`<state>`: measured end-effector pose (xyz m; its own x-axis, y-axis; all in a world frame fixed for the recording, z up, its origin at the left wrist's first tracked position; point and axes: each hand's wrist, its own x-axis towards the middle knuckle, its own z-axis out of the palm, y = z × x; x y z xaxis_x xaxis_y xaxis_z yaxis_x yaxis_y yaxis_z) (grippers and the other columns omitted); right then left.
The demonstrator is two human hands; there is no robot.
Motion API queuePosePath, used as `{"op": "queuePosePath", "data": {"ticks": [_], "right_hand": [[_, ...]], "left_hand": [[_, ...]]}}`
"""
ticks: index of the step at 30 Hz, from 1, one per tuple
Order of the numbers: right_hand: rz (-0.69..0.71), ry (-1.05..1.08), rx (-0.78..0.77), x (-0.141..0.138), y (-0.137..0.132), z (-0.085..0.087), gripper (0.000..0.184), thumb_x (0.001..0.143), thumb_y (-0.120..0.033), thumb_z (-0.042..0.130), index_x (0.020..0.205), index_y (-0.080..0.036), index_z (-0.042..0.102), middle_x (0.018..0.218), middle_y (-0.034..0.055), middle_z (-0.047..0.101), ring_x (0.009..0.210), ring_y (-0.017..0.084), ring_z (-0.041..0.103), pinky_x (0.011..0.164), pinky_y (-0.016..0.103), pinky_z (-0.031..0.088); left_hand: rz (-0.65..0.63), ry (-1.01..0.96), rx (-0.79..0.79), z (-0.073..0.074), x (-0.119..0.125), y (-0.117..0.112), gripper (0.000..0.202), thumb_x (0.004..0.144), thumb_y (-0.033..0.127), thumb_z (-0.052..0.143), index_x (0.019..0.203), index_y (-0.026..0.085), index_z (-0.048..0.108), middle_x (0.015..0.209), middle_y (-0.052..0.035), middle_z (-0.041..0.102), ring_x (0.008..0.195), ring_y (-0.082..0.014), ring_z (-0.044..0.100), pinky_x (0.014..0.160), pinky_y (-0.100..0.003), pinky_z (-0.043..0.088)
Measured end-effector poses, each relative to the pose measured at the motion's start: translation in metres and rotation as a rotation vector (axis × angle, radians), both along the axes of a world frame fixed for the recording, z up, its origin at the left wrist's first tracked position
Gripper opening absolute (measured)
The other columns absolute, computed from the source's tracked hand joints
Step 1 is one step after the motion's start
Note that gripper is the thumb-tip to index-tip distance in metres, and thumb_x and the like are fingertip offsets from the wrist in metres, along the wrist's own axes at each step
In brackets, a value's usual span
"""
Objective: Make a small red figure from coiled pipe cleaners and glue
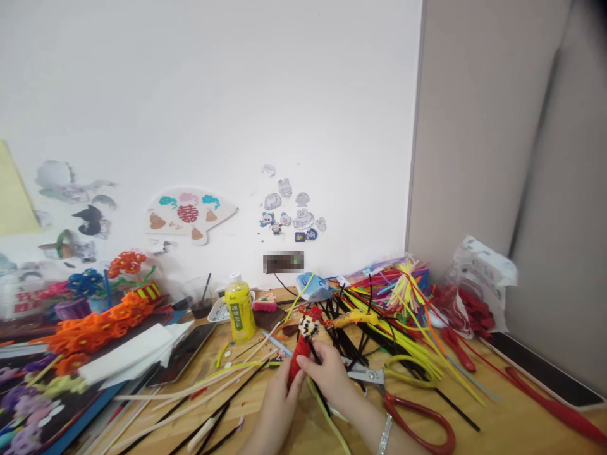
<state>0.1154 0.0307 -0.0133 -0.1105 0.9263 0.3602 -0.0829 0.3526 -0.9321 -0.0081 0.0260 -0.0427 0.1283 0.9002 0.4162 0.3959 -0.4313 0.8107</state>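
A small pipe-cleaner figure (300, 355) stands upright between my hands, with a red body and a white, black and yellow head topped by red loops. My left hand (279, 398) closes around the lower red body. From the other side, my right hand (332, 376) grips the same body, its thumb lying across the front. A dark strip shows by the right fingers; whether they hold it I cannot tell. Right of the right hand lie large scissors (372, 375) with a red handle loop. A yellow-orange fuzzy piece (355, 318) is just behind the hands.
Bundles of coloured pipe cleaners (379, 291) spread across the back right. A yellow bottle (239, 309) and a plastic cup (198, 297) stand at the back. Orange pipe-cleaner flowers (102, 323) and white papers (128, 357) lie left. A phone (540, 370) rests at right.
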Motion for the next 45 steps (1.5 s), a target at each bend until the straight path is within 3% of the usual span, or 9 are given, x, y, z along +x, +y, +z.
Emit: {"op": "queuePosePath", "data": {"ticks": [7,13,19,25,28,34,45], "right_hand": [[0.075,0.064,0.009,0.002,0.008,-0.011,0.033,0.073,-0.046,0.06,0.084,-0.015,0.064,0.074,0.0041,0.066,0.074,0.02,0.059,0.071,0.031,0.046],[0.049,0.013,0.041,0.003,0.01,-0.014,0.037,0.074,-0.051,0.058,0.08,-0.016,0.064,0.077,0.0056,0.066,0.073,0.021,0.06,0.069,0.031,0.046],[0.029,-0.005,0.082,0.004,0.004,-0.01,0.035,0.077,-0.049,0.055,0.082,-0.015,0.063,0.079,0.0057,0.066,0.077,0.021,0.059,0.073,0.031,0.046],[0.094,0.024,0.038,0.007,0.007,-0.011,0.035,0.077,-0.05,0.054,0.07,-0.015,0.06,0.057,-0.0011,0.053,0.054,0.013,0.047,0.056,0.025,0.041],[0.09,-0.007,0.058,0.007,0.006,-0.01,0.037,0.078,-0.05,0.052,0.067,-0.015,0.059,0.056,-0.0014,0.051,0.053,0.013,0.046,0.054,0.024,0.04],[0.016,-0.201,0.214,0.008,-0.002,-0.003,0.026,0.082,-0.036,0.05,0.082,-0.014,0.063,0.074,0.0042,0.061,0.07,0.017,0.054,0.066,0.026,0.043],[-0.133,-0.17,0.187,0.003,-0.005,-0.005,0.024,0.077,-0.031,0.052,0.058,-0.016,0.056,0.055,-0.0006,0.052,0.053,0.013,0.045,0.052,0.024,0.036]], "left_hand": [[0.013,-0.022,-0.019,0.005,0.002,-0.004,0.027,0.08,0.033,0.048,0.095,0.016,0.062,0.1,-0.0098,0.069,0.1,-0.024,0.06,0.089,-0.036,0.045],[-0.001,-0.026,-0.017,0.006,0.004,-0.007,0.025,0.08,0.032,0.048,0.095,0.017,0.062,0.096,-0.0089,0.07,0.099,-0.0237,0.06,0.089,-0.036,0.045],[0.004,-0.023,-0.017,0.005,0.005,-0.007,0.027,0.08,0.032,0.048,0.098,0.016,0.062,0.099,-0.0099,0.069,0.099,-0.0245,0.06,0.09,-0.039,0.044],[-0.022,-0.078,-0.039,0.005,0.005,-0.006,0.029,0.081,0.034,0.048,0.099,0.016,0.062,0.102,-0.0098,0.068,0.101,-0.0238,0.059,0.091,-0.038,0.043],[-0.033,-0.09,-0.041,0.004,0.005,-0.005,0.03,0.081,0.035,0.047,0.098,0.015,0.062,0.099,-0.0093,0.069,0.101,-0.0242,0.059,0.09,-0.037,0.044],[-0.011,-0.066,0.008,0.005,0.004,-0.007,0.031,0.081,0.032,0.048,0.103,0.015,0.062,0.102,-0.0108,0.069,0.096,-0.0245,0.061,0.087,-0.038,0.046],[-0.021,0.003,0.039,0.006,0.004,-0.012,0.032,0.081,0.03,0.048,0.108,0.016,0.06,0.107,-0.0127,0.067,0.096,-0.0256,0.062,0.086,-0.04,0.047]]}}
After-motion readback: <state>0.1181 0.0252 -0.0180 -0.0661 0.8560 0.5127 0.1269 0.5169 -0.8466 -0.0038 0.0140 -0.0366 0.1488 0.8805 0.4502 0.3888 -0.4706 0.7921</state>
